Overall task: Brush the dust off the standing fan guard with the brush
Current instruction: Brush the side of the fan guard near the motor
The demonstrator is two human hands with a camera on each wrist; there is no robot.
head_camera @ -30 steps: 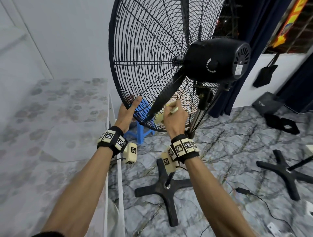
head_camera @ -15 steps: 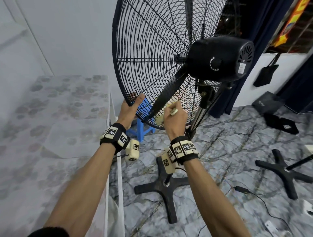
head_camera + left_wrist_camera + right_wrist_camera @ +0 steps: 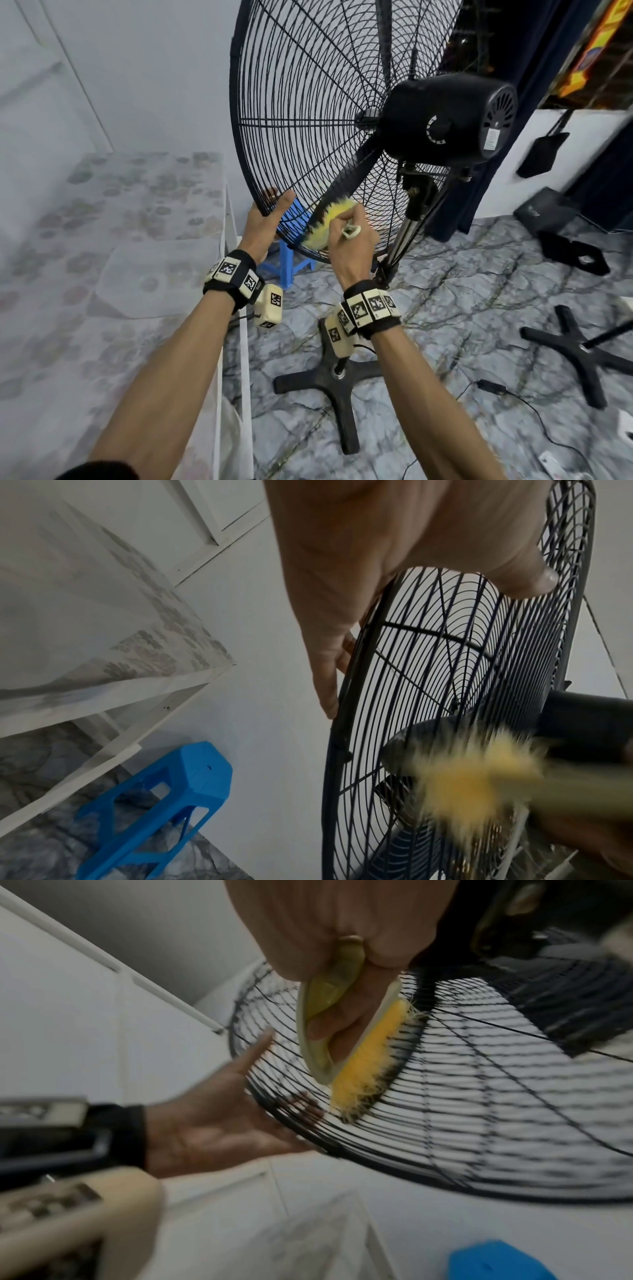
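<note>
A tall black standing fan has a round wire guard [image 3: 301,102] [image 3: 428,669] [image 3: 479,1096]. My left hand [image 3: 270,212] [image 3: 359,561] [image 3: 212,1129] clasps the guard's lower left rim, thumb on the near side and fingers behind the wires. My right hand [image 3: 346,226] [image 3: 342,920] grips the pale handle of a yellow-bristled brush [image 3: 327,222] [image 3: 459,785] [image 3: 366,1053]. The bristles press against the lower guard wires, just right of the left hand. The brush is blurred by motion in the left wrist view.
The black motor housing [image 3: 445,120] juts toward me at the right. Below stands the fan's cross base [image 3: 337,380]. A blue plastic stool [image 3: 287,263] sits behind the guard, a white patterned table [image 3: 137,240] lies left, and another cross base [image 3: 582,346] and a cable [image 3: 491,385] lie right.
The brush has turned and swept leftward along the lower guard, so its yellow bristles now show. The left hand has shifted slightly up the rim.
</note>
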